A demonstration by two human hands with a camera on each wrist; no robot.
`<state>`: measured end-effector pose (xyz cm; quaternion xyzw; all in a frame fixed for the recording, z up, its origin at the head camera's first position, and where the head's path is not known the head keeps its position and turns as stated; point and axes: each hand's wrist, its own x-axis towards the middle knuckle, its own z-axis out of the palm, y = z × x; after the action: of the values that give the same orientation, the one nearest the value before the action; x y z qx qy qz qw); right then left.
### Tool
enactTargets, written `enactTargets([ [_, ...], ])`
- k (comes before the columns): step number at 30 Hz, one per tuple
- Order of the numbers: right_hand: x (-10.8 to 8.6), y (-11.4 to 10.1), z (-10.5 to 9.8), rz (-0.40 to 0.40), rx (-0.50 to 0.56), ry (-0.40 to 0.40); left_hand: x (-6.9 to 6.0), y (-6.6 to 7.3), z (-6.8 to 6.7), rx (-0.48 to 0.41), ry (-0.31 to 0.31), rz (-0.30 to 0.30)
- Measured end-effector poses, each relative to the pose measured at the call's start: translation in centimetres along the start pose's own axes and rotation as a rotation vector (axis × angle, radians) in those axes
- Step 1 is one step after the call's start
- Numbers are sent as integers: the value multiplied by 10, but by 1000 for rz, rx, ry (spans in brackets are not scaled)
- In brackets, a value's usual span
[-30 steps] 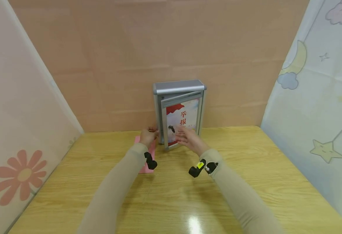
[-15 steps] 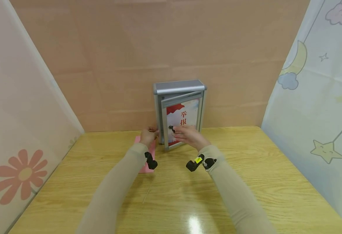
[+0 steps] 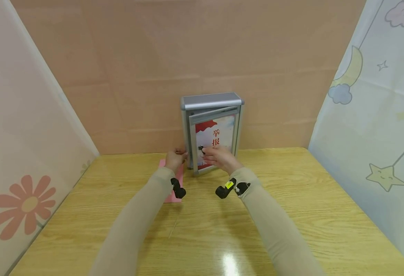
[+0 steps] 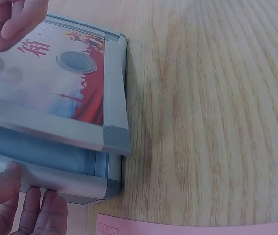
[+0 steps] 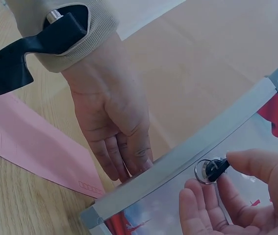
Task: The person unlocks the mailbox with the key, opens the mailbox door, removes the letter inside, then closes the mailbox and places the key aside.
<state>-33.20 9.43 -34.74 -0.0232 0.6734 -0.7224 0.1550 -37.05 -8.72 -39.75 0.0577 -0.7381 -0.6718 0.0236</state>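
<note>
A grey metal letter box stands upright at the back of the table. Its front door, with red characters on a printed panel, hangs slightly ajar on the left side. My left hand grips the box's left side edge, thumb on the front and fingers behind, as the left wrist view shows. At the door's lock, my right hand pinches a black-headed key between thumb and finger. A metal ring hangs from the key.
A pink envelope lies on the wooden table, left of the box and partly under my left forearm. Behind the box rises a brown backdrop. Printed cloth panels stand at the left and right.
My right hand has moved left to the lock and now pinches the key. My left hand stays on the box's side, and the door's gap looks about the same.
</note>
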Motion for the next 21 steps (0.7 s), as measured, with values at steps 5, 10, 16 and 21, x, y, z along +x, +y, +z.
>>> enactTargets([
  [5,10,2,4,18,94,-9,-3,1,0,-5,4,8],
  [10,18,1,10,23,203,20,-6,2,1,0,3,11],
  [16,29,3,15,7,260,78,-4,1,3,12,3,4],
  [21,33,7,16,-3,270,99,-2,0,4,19,6,-8],
])
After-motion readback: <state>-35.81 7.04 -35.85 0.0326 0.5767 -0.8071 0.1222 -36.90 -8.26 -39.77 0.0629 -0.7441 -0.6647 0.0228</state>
